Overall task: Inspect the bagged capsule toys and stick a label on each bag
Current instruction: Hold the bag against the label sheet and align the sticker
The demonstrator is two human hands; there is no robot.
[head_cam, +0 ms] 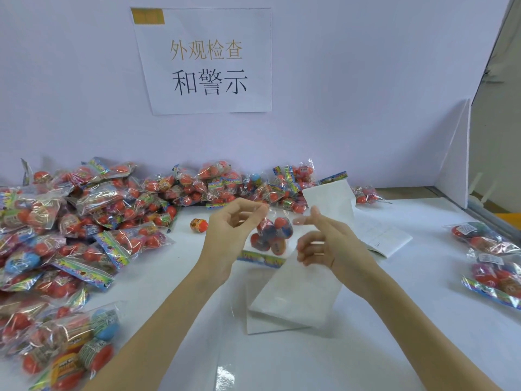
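- Nearest the camera, both forearms reached up over the white table (394, 348), with a heap of unlabelled bags (84, 221) at nine o'clock and a few labelled bags (490, 249) set apart at three o'clock.
- My left hand (228, 235) pinched the clear top edge of one bag of capsule toys (270, 235) between thumb and fingertips, so it hung just above the table at centre.
- My right hand (327, 244) curled round the long white label backing strip (310, 263), which ran from twelve o'clock to six o'clock behind it; the forefinger stood out with a small clear label (300, 221) apparently stuck to its tip.
- Hands stood close together but not touching.
- One loose capsule (199, 224) lay at ten o'clock of the bag.
- Judgement: the film should be kept taut by the left pinch, all capsules checked, then the label pressed flat onto smooth film, clear of wrinkles and the coloured header.
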